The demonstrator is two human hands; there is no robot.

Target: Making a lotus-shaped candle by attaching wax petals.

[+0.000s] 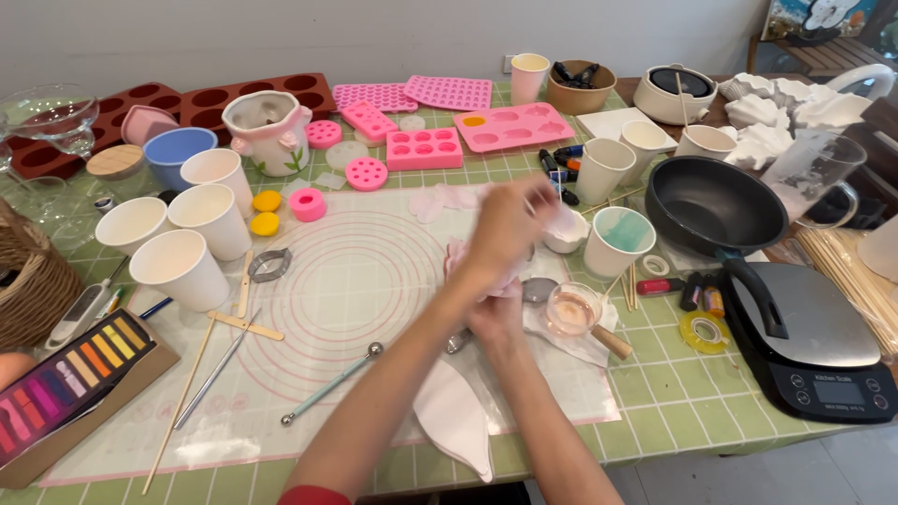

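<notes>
**Both hands working a pale pink piece over the mat**

The left hand (pixel 510 220) is crossing above the right hand (pixel 496 313), both closing on a soft, pale pink, petal-like piece (pixel 458 257) at the right edge of the translucent silicone mat with pink rings (pixel 346 290). Motion blur is hiding the fingers. Just right of the mat, a small clear glass of pinkish liquid (pixel 572 309) is waiting within reach.

Open room lies on the translucent ringed silicone mat (pixel 355 281), at its middle and left. Its left edge is blocked by four white paper cups (pixel 182 271); its near left holds a metal ball-tipped tool (pixel 332 383). On the right, a black frying pan (pixel 716 206) and a teal-lined cup (pixel 619 241) crowd the way. Pink silicone moulds (pixel 426 148) line the far side.
</notes>
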